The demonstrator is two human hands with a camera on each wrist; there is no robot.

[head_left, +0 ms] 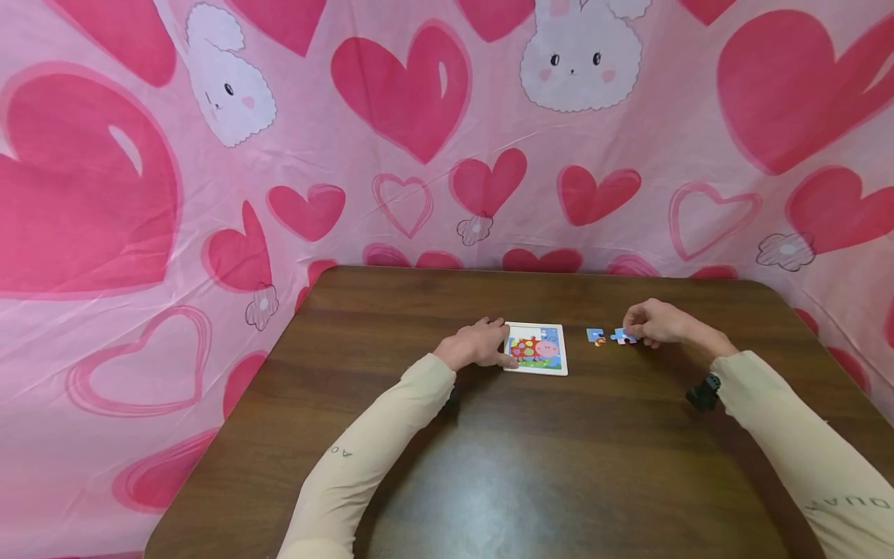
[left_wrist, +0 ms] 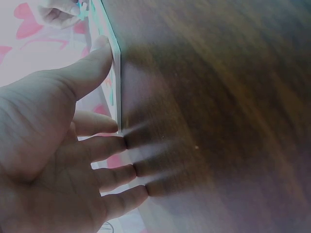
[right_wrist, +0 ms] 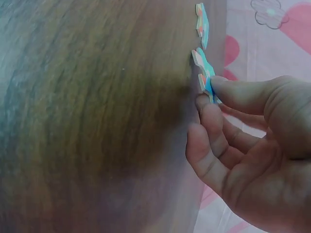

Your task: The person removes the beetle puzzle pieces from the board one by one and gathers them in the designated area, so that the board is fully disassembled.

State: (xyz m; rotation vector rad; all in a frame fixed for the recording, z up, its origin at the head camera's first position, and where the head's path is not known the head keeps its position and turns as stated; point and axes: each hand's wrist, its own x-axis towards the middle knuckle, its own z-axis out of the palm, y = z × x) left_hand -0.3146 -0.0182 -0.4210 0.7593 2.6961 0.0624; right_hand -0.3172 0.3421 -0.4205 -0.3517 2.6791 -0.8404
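A white-framed puzzle board (head_left: 566,365) with a red, spotted cartoon picture lies on the table; a blank white area shows at its upper left. My left hand (head_left: 479,344) rests at the board's left edge, thumb (left_wrist: 99,56) on the frame and the other fingertips on the tabletop. To the board's right, my right hand (head_left: 659,321) pinches a blue puzzle piece (head_left: 621,337) between thumb and fingers. In the right wrist view this piece (right_wrist: 206,73) is slightly tilted. Another blue piece (head_left: 594,335) lies just left of it, between board and right hand.
The brown wooden table (head_left: 489,466) has rounded far corners. Behind it hangs a pink cloth (head_left: 419,186) with hearts and rabbits. Dark wrist devices sit under both forearms, the right one (head_left: 704,393) more visible.
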